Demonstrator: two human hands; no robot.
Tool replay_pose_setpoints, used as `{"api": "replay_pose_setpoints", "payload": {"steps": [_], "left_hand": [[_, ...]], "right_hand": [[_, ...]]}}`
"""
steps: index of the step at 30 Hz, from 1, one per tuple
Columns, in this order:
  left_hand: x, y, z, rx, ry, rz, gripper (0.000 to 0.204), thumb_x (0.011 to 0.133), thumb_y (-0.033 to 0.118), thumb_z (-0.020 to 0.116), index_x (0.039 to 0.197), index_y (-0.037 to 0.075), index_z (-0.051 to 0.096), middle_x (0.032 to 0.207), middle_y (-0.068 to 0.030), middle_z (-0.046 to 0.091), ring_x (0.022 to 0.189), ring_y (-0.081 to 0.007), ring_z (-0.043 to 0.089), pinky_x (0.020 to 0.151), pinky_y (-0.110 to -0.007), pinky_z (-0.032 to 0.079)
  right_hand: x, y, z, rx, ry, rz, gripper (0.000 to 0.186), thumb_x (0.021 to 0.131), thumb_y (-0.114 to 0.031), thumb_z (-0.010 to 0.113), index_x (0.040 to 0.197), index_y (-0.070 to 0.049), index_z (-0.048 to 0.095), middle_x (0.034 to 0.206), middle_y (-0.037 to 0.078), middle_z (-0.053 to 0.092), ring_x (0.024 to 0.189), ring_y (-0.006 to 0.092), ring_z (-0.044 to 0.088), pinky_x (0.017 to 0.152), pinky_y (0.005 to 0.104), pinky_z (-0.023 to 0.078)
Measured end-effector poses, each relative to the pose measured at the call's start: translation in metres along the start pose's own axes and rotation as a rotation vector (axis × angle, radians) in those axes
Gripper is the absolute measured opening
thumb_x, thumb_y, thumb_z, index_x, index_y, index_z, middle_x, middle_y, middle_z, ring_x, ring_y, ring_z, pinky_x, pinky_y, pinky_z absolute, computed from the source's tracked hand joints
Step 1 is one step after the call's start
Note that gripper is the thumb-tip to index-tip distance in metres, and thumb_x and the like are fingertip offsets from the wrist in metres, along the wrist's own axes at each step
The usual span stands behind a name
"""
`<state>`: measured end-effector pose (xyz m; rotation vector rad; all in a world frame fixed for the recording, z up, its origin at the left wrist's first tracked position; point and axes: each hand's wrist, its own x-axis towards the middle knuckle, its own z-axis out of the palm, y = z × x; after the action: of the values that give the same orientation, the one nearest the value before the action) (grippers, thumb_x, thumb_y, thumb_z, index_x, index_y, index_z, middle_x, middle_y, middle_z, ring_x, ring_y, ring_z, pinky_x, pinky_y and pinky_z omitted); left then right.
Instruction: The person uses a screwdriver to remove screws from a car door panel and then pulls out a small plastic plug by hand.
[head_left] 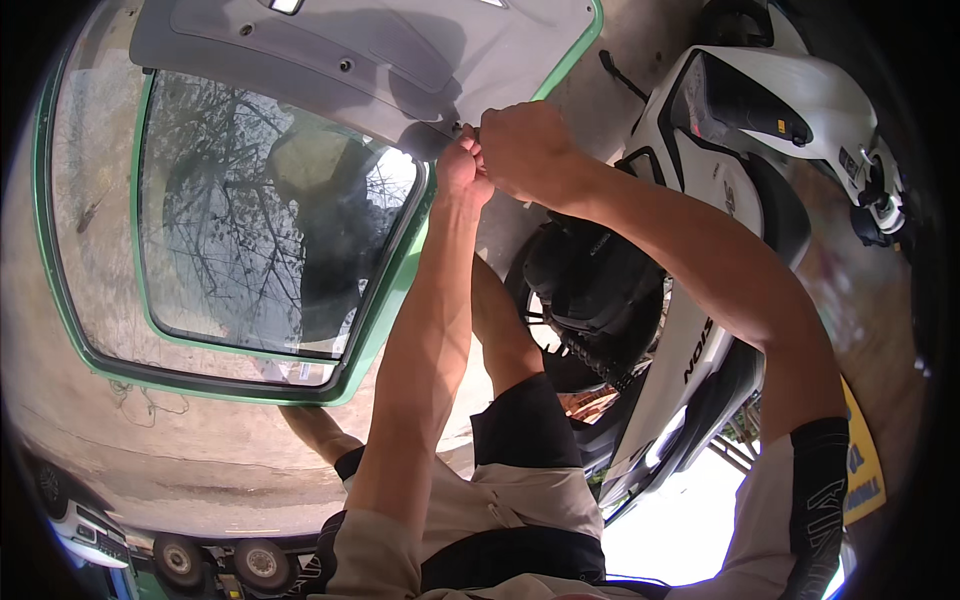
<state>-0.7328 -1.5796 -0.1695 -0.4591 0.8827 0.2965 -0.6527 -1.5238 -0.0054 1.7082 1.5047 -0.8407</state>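
Note:
My left hand (464,172) is closed at the edge of a grey door panel (300,62), which belongs to a green-framed vehicle door. Pressed up against it, my right hand (527,152) is curled into a fist with the thumb side toward the panel. A small dark tip shows by the fingers, but whatever they grip is too hidden to name. Below the panel, the door's window glass (230,200) mirrors tree branches and a dark figure. The green door frame (385,300) runs just left of my left forearm.
A white motorbike (690,360) stands close on my right, its rear wheel beside my leg. Another white two-wheeler (800,95) is at the upper right. A yellow sign (862,465) leans at the far right. Large wheels (262,562) and a white vehicle (85,535) show at lower left.

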Motion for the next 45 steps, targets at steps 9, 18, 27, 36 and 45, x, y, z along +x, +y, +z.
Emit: {"api": "replay_pose_setpoints", "payload": {"steps": [9,18,27,36,45], "left_hand": [[0.007,-0.002,-0.011,-0.066,-0.149,-0.104,0.042,0.114,0.027,0.040,0.075,0.013,0.042,0.066,0.0047,0.035,0.055,-0.0116,0.032,0.053,-0.028,0.032],[-0.003,-0.013,0.023,-0.191,-0.051,-0.181,0.032,0.111,0.023,0.036,0.085,0.014,0.051,0.080,0.0014,0.056,0.075,-0.0181,0.055,0.075,-0.038,0.052],[-0.034,-0.013,0.025,-0.115,-0.145,-0.049,0.041,0.112,0.037,0.050,0.079,0.012,0.048,0.069,0.0057,0.041,0.061,-0.0103,0.036,0.064,-0.028,0.040],[-0.030,-0.034,-0.001,-0.211,-0.396,0.026,0.031,0.113,0.034,0.045,0.116,0.010,0.063,0.111,0.0004,0.066,0.105,-0.0142,0.062,0.096,-0.035,0.050],[-0.029,-0.020,0.002,-0.453,-0.463,-0.136,0.034,0.112,0.027,0.042,0.128,0.003,0.061,0.128,-0.0094,0.066,0.122,-0.0262,0.062,0.106,-0.046,0.050]], "right_hand": [[0.016,0.036,0.024,1.738,-0.379,0.588,0.033,0.107,-0.028,0.051,0.086,-0.008,0.068,0.069,-0.001,0.059,0.049,0.0070,0.040,0.043,0.0252,0.025],[0.008,0.012,0.036,-0.032,-0.076,-0.094,0.032,0.079,-0.014,0.073,0.109,-0.001,0.073,0.092,0.014,0.075,0.085,0.0319,0.076,0.074,0.0448,0.061],[0.027,0.030,0.023,1.580,-0.331,0.711,0.031,0.099,-0.013,0.053,0.077,0.004,0.068,0.067,0.011,0.063,0.051,0.0191,0.054,0.043,0.0376,0.040],[-0.004,0.017,0.026,0.094,0.138,-0.201,0.029,0.089,-0.012,0.061,0.114,0.002,0.063,0.080,0.016,0.070,0.079,0.0358,0.072,0.069,0.0468,0.057],[0.009,0.002,0.020,0.279,-0.003,-0.017,0.036,0.092,-0.013,0.062,0.125,-0.001,0.054,0.082,0.019,0.072,0.080,0.0366,0.073,0.073,0.0505,0.057]]}}
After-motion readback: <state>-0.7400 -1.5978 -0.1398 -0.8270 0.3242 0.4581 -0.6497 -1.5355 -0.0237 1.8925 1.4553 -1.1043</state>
